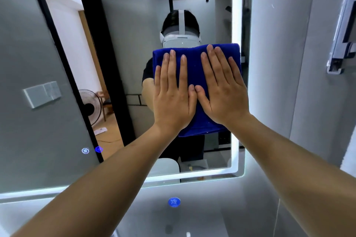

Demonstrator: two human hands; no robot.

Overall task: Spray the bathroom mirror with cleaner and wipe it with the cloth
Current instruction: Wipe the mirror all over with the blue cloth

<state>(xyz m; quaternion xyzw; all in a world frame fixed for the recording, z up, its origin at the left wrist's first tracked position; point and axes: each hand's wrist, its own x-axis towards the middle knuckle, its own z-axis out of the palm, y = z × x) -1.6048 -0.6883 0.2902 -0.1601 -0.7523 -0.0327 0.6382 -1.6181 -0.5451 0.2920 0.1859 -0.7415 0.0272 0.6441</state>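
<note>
Both hands press a folded blue cloth (194,63) flat against the mirror (134,44), in its right part, close to the lit strip (235,82) that runs along the edge. The left hand (173,94) and the right hand (221,90) lie side by side with the thumbs touching; the fingers (171,67) are straight and spread, so they push on the cloth and do not grasp it.

This is the risk I see: because nothing is pinched, the cloth can slide out from under the palms or unfold if the pressure becomes uneven, and then bare skin may leave marks on the glass. A wide stroke to the lower left could also touch the small glowing buttons (92,150) and switch something. The spray bottle is not visible here
</note>
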